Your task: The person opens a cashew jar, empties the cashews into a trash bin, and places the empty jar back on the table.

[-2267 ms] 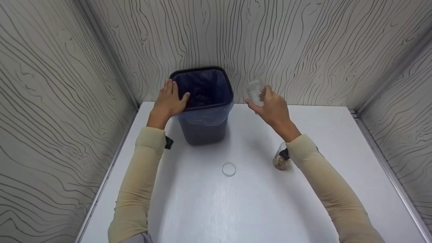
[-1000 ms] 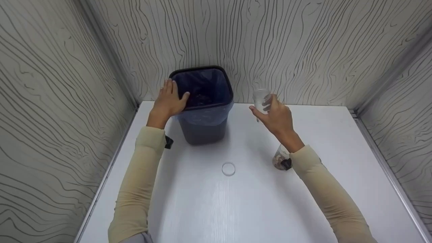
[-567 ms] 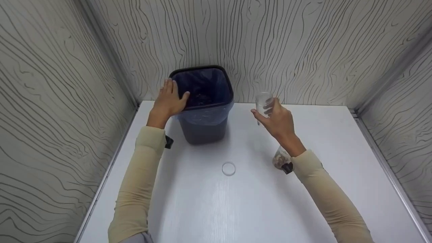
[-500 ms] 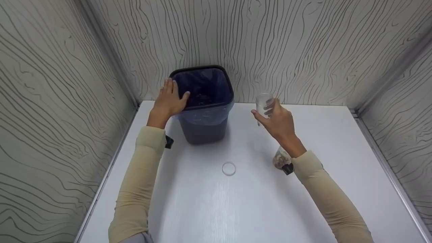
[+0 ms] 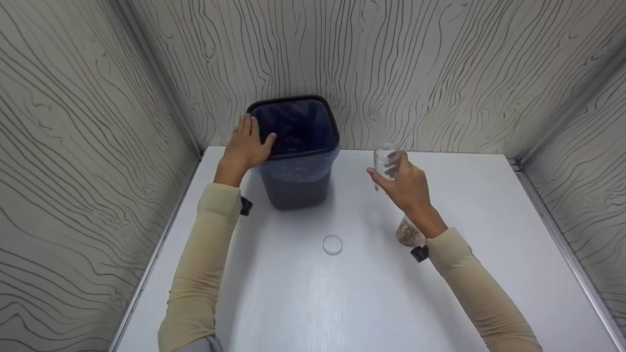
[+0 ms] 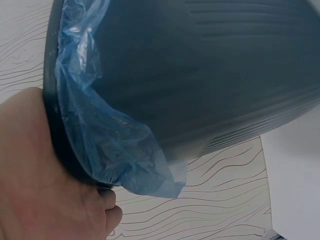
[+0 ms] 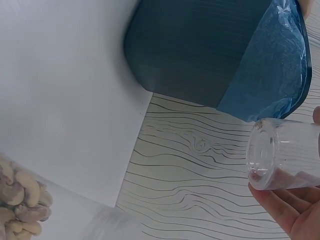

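A dark bin lined with a blue bag stands at the back of the white table. My left hand grips its left rim, thumb over the edge; the bin's rim also shows against my palm in the left wrist view. My right hand holds an empty clear jar upright above the table, right of the bin; the jar shows its open mouth in the right wrist view. A second clear jar with cashew nuts stands under my right forearm.
A round clear lid lies flat on the table's middle. Wood-grain patterned walls close in the table at the back and both sides. Dark scraps lie inside the bin.
My right hand has carried the empty jar down and to the right, away from the bin, turning it upright. The left hand stays on the bin's rim.
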